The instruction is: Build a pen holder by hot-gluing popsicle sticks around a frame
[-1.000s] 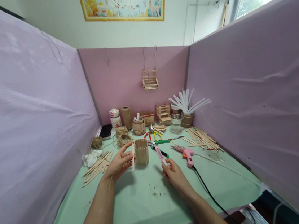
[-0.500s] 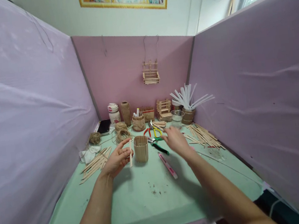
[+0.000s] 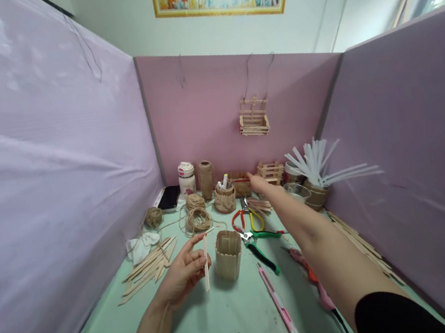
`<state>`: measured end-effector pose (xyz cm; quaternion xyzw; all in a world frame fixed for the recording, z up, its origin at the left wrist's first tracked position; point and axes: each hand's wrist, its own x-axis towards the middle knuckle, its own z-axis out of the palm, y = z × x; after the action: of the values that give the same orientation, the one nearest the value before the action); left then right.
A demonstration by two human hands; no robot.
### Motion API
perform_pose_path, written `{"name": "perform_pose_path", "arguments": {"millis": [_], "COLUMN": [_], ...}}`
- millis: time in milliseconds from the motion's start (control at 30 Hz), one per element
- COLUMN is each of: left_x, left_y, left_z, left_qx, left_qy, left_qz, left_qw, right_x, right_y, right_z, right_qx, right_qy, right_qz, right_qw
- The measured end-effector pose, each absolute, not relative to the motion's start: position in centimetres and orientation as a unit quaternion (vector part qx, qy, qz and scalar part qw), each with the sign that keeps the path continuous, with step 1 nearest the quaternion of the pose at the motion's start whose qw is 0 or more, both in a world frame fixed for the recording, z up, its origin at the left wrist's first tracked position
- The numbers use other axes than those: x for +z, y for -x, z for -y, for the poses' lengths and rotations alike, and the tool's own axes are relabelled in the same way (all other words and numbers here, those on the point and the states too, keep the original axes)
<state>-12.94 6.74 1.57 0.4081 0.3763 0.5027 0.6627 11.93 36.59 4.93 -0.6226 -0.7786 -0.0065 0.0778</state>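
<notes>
My left hand (image 3: 185, 272) pinches a single wooden craft stick (image 3: 206, 263), held upright beside a small holder made of craft sticks (image 3: 227, 248) that stands on the green mat (image 3: 226, 328). My right hand (image 3: 260, 184) is stretched far out to the back of the table, close to a small stick-and-twine basket (image 3: 241, 183) and a little stick crate (image 3: 271, 172); its fingers are mostly hidden. A pink utility knife (image 3: 280, 305) lies on the mat under my right forearm, touched by neither hand.
Green-handled snips (image 3: 259, 244), red and yellow pliers (image 3: 246, 217), a pink glue gun (image 3: 311, 277) and twine coils (image 3: 197, 219) lie mid-table. Loose craft sticks (image 3: 149, 266) at left, white straws in a pot (image 3: 317, 176) at right. Purple partitions enclose three sides.
My right hand let go of the pink knife, which now lies on the mat, and reached from near me to the back row. The left hand kept hold of its stick.
</notes>
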Motion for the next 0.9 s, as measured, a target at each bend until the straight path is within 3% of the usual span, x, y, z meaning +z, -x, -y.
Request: {"name": "perform_pose_path", "arguments": {"millis": [500, 900], "left_x": [1.8, 1.8], "left_y": [12.8, 12.9], "left_z": [-6.8, -6.9], "left_qx": [0.504, 0.510], "left_qy": [-0.385, -0.365], "left_qz": [-0.414, -0.435], "left_qw": [0.653, 0.646], "right_x": [2.7, 3.4], "right_y": [-14.5, -13.9], "right_z": [-34.6, -35.8], "right_qx": [-0.076, -0.030], "right_qy": [0.648, 0.647], "right_qz": [0.751, 0.757], "right_qw": [0.102, 0.086]}}
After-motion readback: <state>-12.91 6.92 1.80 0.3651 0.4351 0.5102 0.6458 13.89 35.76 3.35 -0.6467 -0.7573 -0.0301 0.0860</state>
